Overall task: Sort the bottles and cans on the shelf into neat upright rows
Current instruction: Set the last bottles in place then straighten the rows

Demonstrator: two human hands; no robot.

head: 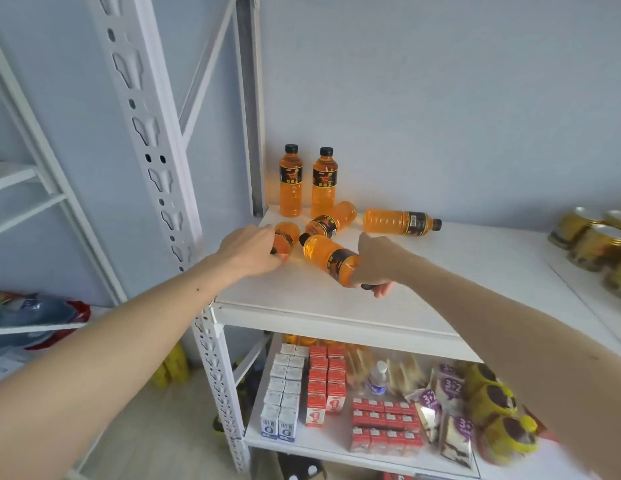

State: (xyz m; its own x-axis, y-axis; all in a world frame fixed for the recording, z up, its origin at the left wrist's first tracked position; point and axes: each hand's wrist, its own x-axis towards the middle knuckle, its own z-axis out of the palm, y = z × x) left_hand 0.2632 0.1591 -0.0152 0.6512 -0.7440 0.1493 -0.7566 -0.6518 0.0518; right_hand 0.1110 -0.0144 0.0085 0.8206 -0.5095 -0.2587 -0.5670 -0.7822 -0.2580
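A person reaches with both hands onto a white shelf [337, 306] where six orange bottles sit, two upright [291, 181] and [324, 183] at the back corner and four lying down. The left hand [250, 251] closes round the cap end of one fallen bottle [286, 237] near the shelf's left edge. The right hand [375, 263] grips the cap end of a second fallen bottle [330, 254], whose base points toward the back. A third [333, 221] lies just behind these, and a fourth [401, 221] lies well to the right, cap pointing right. Gold-lidded jars [593, 240] stand at the far right. On the lower shelf [319, 445] are rows of small cartons and snack packs.

The bottles look full, so each should feel fairly heavy for its size, with stiff ribbed plastic sides that may be smooth under the label. They will likely roll if nudged on their sides. A hold round the waist or just below the shoulder seems surest for tipping each one upright beside the standing pair.
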